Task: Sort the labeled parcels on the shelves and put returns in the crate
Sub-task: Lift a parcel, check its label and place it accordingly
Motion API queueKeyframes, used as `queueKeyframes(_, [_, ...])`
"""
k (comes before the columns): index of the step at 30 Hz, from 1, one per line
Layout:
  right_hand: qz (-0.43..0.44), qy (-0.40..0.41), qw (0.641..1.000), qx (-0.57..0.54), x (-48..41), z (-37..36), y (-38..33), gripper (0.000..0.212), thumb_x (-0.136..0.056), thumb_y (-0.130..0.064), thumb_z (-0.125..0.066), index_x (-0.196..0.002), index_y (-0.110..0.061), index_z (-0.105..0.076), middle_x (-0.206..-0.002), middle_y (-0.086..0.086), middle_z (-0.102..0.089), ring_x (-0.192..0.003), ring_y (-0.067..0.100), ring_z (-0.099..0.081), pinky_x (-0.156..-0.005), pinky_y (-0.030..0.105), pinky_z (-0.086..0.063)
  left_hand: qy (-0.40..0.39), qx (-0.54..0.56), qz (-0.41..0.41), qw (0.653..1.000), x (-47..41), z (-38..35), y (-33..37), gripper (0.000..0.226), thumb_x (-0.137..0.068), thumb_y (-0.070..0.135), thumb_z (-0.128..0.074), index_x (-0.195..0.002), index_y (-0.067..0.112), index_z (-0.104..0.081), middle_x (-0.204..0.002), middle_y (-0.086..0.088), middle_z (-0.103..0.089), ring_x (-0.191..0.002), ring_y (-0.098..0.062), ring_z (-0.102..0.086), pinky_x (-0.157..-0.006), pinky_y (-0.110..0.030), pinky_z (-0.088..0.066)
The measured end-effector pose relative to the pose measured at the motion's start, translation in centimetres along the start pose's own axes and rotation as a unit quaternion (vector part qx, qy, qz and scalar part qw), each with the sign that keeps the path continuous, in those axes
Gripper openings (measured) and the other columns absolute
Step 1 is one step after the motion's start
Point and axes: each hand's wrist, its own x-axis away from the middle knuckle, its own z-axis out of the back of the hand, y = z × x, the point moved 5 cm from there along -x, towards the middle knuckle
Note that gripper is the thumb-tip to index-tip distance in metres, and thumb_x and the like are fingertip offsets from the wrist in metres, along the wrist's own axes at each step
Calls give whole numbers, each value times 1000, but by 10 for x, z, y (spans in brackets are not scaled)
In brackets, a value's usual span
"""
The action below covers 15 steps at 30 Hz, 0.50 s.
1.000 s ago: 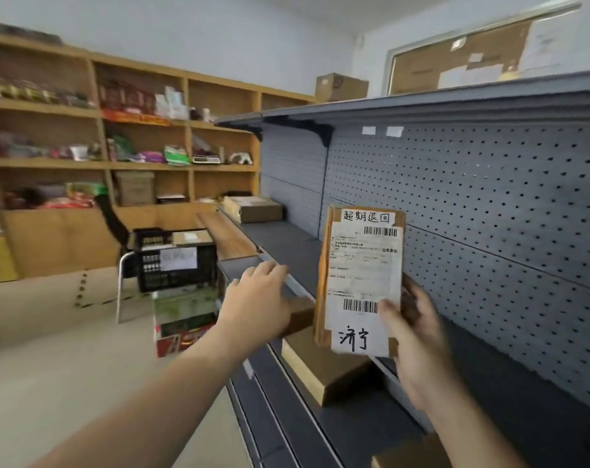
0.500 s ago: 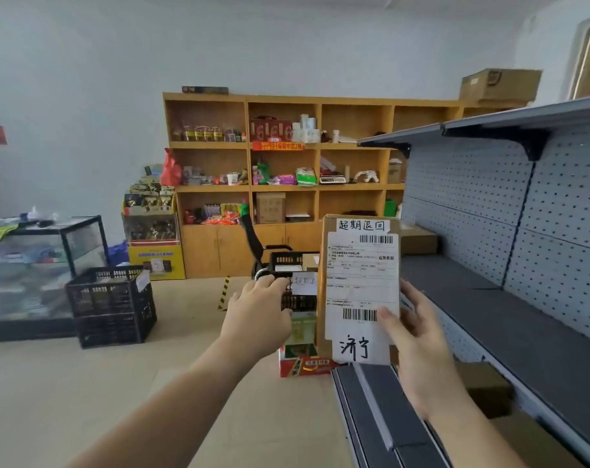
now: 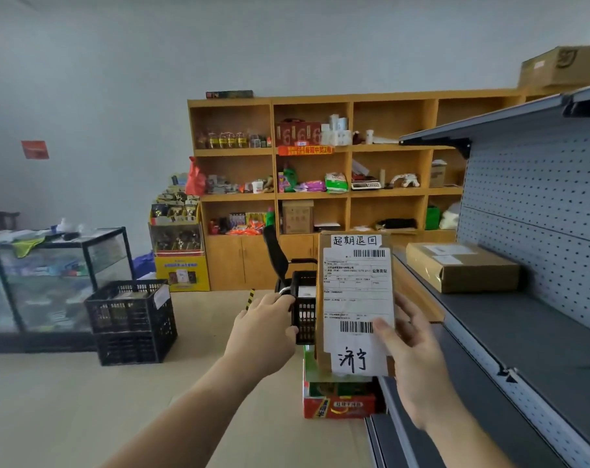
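**Labelled parcel held up in right hand beside grey shelving**

First-person view of a storeroom, looking fwd & down. The right hand [image 3: 418, 359] grips a flat brown parcel [image 3: 354, 298] upright in mid-air, ctr-right of view. The thumb presses on the front of the white shipping label by the lower barcode, and the fingers wrap behind. The label faces the camera, w/ two barcodes and handwritten Chinese characters at top & btm. The parcel rests on no shelf or crate. It sits between the left hand [image 3: 263, 332] and the grey metal shelf unit [image 3: 523, 332] on the right.

The left hand is stretched out just left of the parcel, not touching it. Its back is to the camera, fingers loosely curled, nothing visible in it.

Behind the hand & parcel, partly hidden, is a black slatted crate [image 3: 303, 312] that seems to rest on a black chair [image 3: 273, 251]. A colourful carton [image 3: 337, 400] stands on the floor below the parcel. A second black crate [image 3: 131, 319] w/ a white tag stands on the floor at left, beside a glass display case [image 3: 50, 275].

A taped cardboard box [image 3: 462, 268] w/ white labels lies on the grey shelf toward its far end. Bkgd: wooden shelving [image 3: 320, 194] w/ assorted goods along the wall.
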Motion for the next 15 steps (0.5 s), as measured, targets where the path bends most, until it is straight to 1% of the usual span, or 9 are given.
queueKeyframes(3, [-7, -12, 1000, 1, -62, 5, 10, 43, -93, -17, -65, -128, -39, -56, -118, 0, -75, -103, 21, -75, -76, 43, -63, 6, 12, 7, 1000, -55, -14, 0, 51, -99, 32, -58, -147, 34, -43, -148, 11, -47, -136, -14, -44, -112, -37, -39])
queueKeyframes(5, [-13, -13, 1000, 0, -105, 8, 19, 43, -94, -15, -65, -130, -38, -56, -118, 2, -75, -102, 22, -76, -74, 42, -63, 7, 22, 12, 1000, -92, -28, -2, 50, -99, 32, -57, -147, 34, -43, -146, 12, -47, -134, -13, -45, -112, -37, -40])
queueKeyframes(10, [-32, -11, 999, 6, -192, 7, 55, 44, -95, -14, -64, -133, -35, -56, -116, 3, -75, -101, 23, -76, -71, 41, -64, -15, 31, 26, 999, -173, -72, -19, 47, -98, 34, -58, -143, 37, -45, -146, 12, -48, -135, -15, -44, -113, -41, -41])
queueKeyframes(12, [-35, -10, 999, 8, -226, 6, 72, 42, -96, -13, -63, -132, -35, -56, -115, 3, -76, -101, 24, -76, -71, 41, -64, -20, 33, 19, 999, -209, -90, -30, 50, -97, 35, -59, -145, 37, -44, -147, 12, -48, -135, -15, -44, -112, -40, -42])
queueKeyframes(15, [-30, 2, 999, 16, -277, 4, 97, 41, -97, -12, -63, -130, -36, -57, -114, 1, -76, -102, 23, -76, -74, 42, -63, -29, 27, -2, 999, -265, -120, -48, 56, -98, 36, -57, -151, 35, -39, -153, 11, -44, -139, -17, -42, -113, -41, -42])
